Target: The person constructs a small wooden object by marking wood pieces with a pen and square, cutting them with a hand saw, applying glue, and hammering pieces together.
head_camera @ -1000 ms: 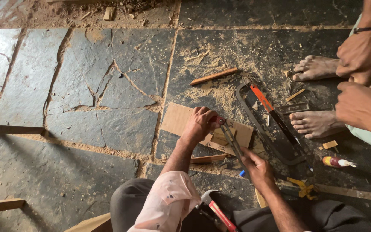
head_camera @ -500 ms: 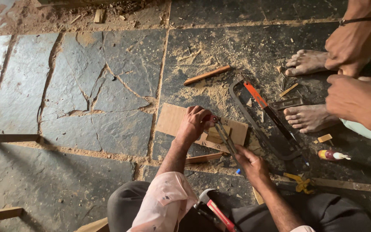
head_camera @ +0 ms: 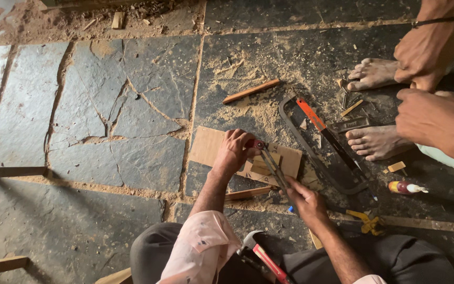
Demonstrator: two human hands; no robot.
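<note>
Right now the left hand [head_camera: 233, 152] presses down on a small wood piece [head_camera: 262, 164] lying on the cardboard [head_camera: 211, 147], fingers curled over the far end of a thin metal tool [head_camera: 273, 168], while the right hand [head_camera: 306, 202] grips that tool's near end, just this side of the cardboard. Both hands are closed on it; whether it is a file or a small saw is too fine to tell. Risk one, as I judge it: the left fingers sit right beside the working edge, so a slip off the wood could catch them. Risk two: the cardboard rests loose on dusty stone, and a hard stroke could skate the whole lot sideways. Just right of the cardboard lies a hacksaw [head_camera: 316, 142] with an orange blade, close enough to be knocked. Further right, a small glue bottle [head_camera: 405, 187], red-labelled with a white nozzle, lies on its side. Beyond the hacksaw, another person's bare feet [head_camera: 377, 142] and hands [head_camera: 426, 52] sit near the work. A hammer [head_camera: 261, 252] rests on the lap, nearer than the cardboard.
</note>
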